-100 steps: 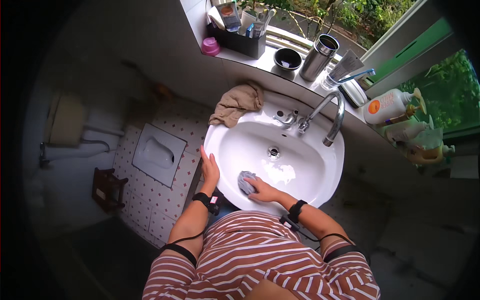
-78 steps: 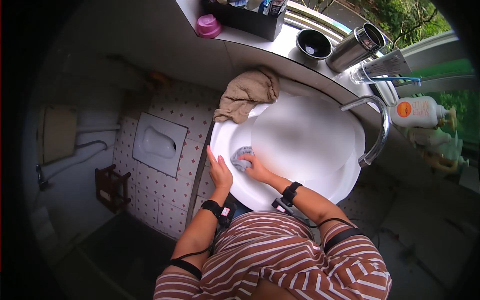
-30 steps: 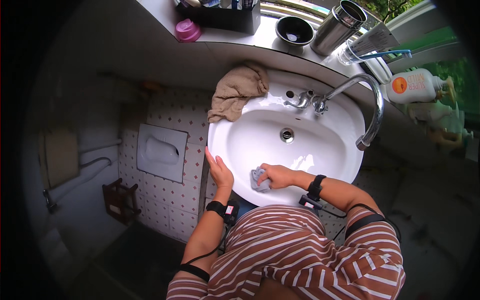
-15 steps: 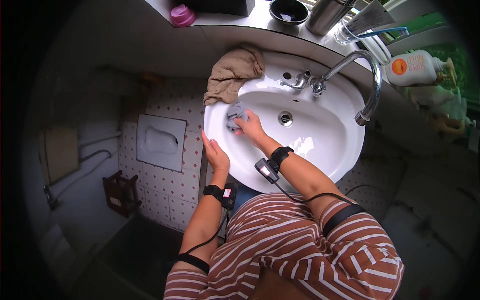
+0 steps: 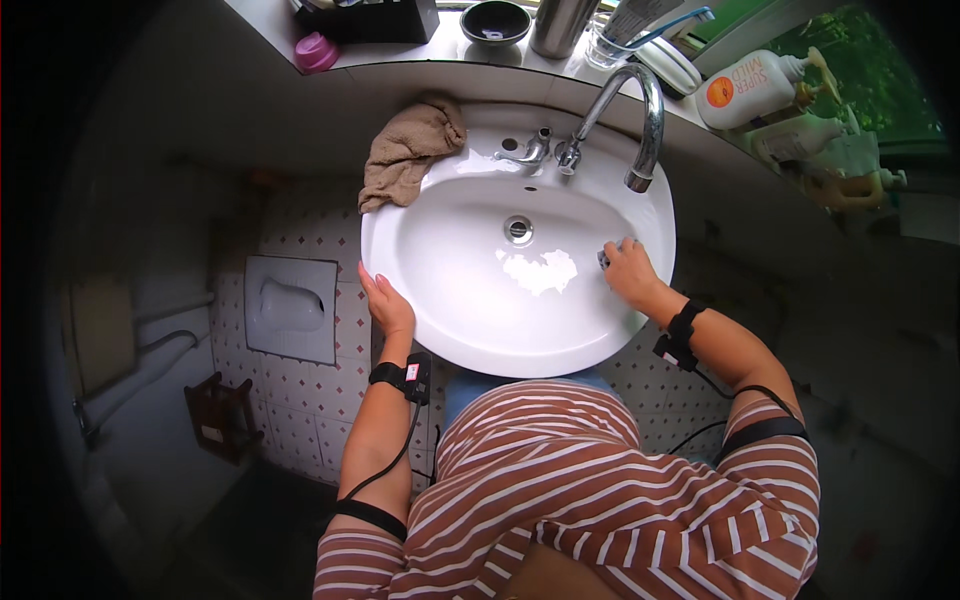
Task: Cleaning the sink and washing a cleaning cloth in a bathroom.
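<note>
A white washbasin (image 5: 455, 310) lies in front of me, with a metal drain (image 5: 518, 230) in its middle. Inside its right side, my right hand (image 5: 637, 277) is closed on a bunched grey cloth (image 5: 604, 258). Most of the cloth is hidden under the fingers, and it appears pressed to the basin wall. On the left front rim rests my left hand (image 5: 391, 308), fingers stretched along the outer edge, holding nothing. A brown towel (image 5: 412, 148) is draped over the basin's back left corner.
Behind the basin rise a tall curved faucet (image 5: 655, 120) and a small tap (image 5: 536, 148). The ledge carries a black bowl (image 5: 496, 22), a pink lid (image 5: 316, 52) and a white pump bottle (image 5: 745, 92). A squat toilet (image 5: 291, 308) and a brown stool (image 5: 222, 415) are at left.
My right hand has carried the grey cloth from the basin's left side across to its right side. My left hand stays at the left rim. The whole view has shifted a little.
</note>
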